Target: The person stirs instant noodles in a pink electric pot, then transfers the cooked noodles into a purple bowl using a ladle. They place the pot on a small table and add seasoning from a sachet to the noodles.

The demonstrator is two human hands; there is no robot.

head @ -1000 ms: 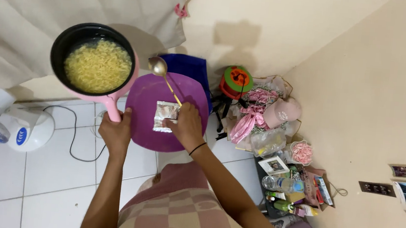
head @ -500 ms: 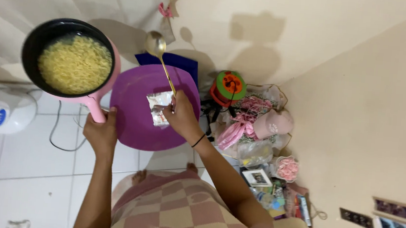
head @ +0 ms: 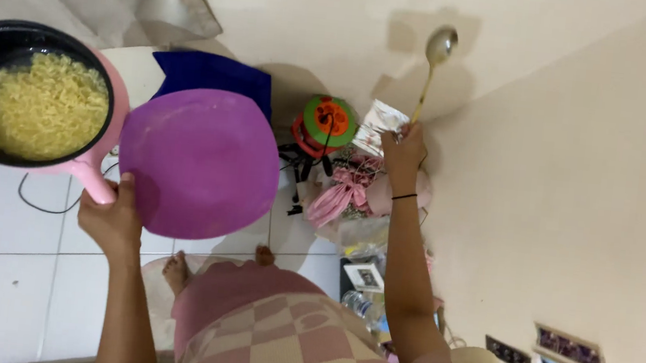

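Left hand (head: 108, 220) clenched around pink handle (head: 90, 182) of noodle-filled pot (head: 31, 98) — probably heavy, sloshing, best held by that handle. Right hand (head: 403, 150), raised well apart, pinching spoon (head: 431, 66) and light, crinkly sachet (head: 381, 127) together; purple stool (head: 198, 162) just beside left hand.
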